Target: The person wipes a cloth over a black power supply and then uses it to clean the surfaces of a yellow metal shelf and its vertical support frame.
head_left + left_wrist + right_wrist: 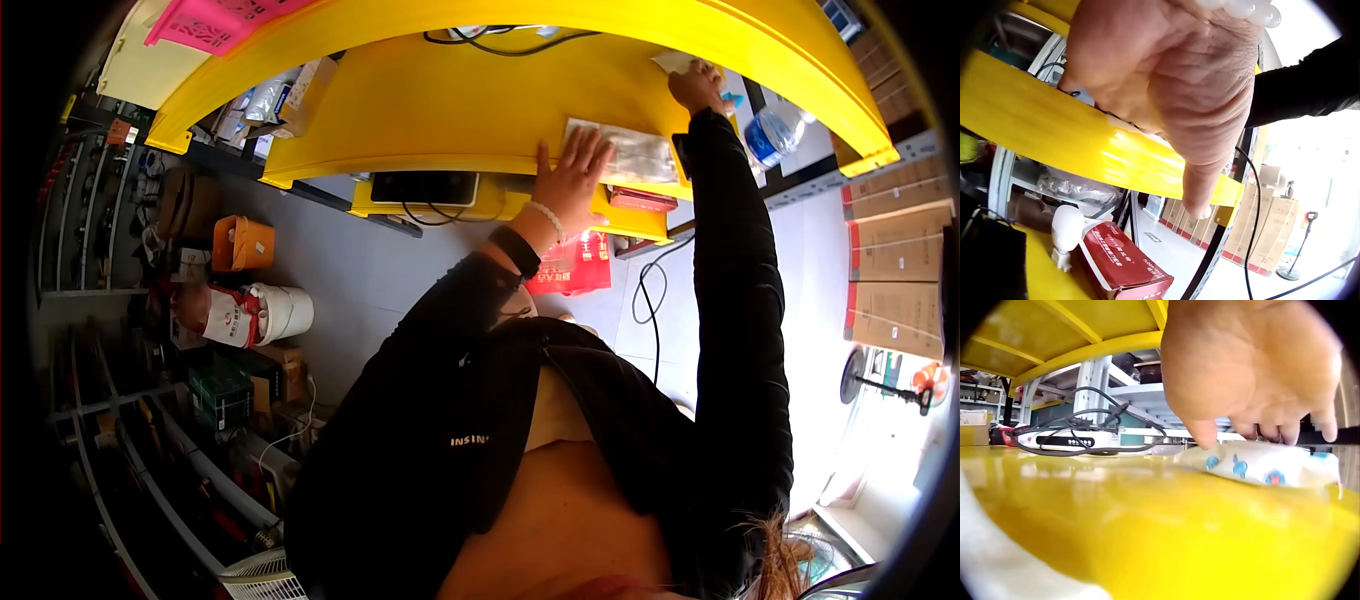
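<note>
My left hand [570, 190] rests on the front edge of a yellow shelf [430, 110], fingers spread and straight. Its thumb hangs down past the edge in the left wrist view. Beside those fingers lies a flat clear plastic packet [640, 157] with pale contents. Farther right and deeper on the shelf, my right hand [697, 88] reaches over a soft white packet with blue prints [1254, 467]. In the right wrist view the thumb and fingers stand apart, pointing down, with their tips right at the packet's upper side. The palm hides part of that packet's back.
A clear bottle with a blue label [770, 138] is right of my right arm. A white device [1072, 440] with a looped black cable sits deeper on the shelf. Below are a red box [1125, 259], a white bulb [1067, 228] and a red bag [582, 268].
</note>
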Demonstrator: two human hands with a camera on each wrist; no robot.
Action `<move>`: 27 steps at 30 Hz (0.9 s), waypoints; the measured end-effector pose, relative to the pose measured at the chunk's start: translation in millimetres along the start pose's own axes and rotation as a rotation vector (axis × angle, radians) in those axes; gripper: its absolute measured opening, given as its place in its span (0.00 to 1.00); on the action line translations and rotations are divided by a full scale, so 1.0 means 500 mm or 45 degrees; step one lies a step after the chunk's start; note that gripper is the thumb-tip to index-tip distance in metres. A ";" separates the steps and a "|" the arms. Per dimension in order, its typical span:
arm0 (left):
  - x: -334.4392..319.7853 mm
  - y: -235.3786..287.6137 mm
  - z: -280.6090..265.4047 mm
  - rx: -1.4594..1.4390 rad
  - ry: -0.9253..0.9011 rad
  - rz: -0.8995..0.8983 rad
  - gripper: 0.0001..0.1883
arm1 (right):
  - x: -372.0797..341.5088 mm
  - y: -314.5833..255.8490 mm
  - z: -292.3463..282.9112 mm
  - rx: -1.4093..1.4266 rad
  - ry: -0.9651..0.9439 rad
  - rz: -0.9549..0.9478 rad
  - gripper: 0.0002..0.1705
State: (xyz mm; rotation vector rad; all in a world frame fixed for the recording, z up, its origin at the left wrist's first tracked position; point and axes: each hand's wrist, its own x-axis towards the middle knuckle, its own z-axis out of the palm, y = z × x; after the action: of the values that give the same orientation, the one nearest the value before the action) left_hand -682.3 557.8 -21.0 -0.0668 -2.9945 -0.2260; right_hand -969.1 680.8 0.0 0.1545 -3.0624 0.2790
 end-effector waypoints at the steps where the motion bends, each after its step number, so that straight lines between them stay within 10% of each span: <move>1: 0.001 -0.002 0.000 0.012 -0.015 0.006 0.60 | -0.009 0.001 -0.002 0.019 0.010 -0.018 0.46; 13: 0.000 -0.002 -0.002 0.044 -0.039 0.014 0.59 | -0.022 -0.005 0.055 0.031 0.133 -0.127 0.52; 22: -0.005 0.005 0.011 -0.079 0.058 -0.025 0.55 | -0.448 0.056 0.020 0.287 0.101 -0.748 0.31; 27: -0.012 0.021 0.009 -0.101 0.076 -0.070 0.53 | -0.504 0.073 0.014 0.166 0.170 -0.624 0.34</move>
State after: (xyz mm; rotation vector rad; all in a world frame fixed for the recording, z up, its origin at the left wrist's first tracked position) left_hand -676.6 568.4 -24.7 0.0143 -2.9301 -0.3461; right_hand -722.8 738.8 -31.1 0.8359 -2.7558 0.4312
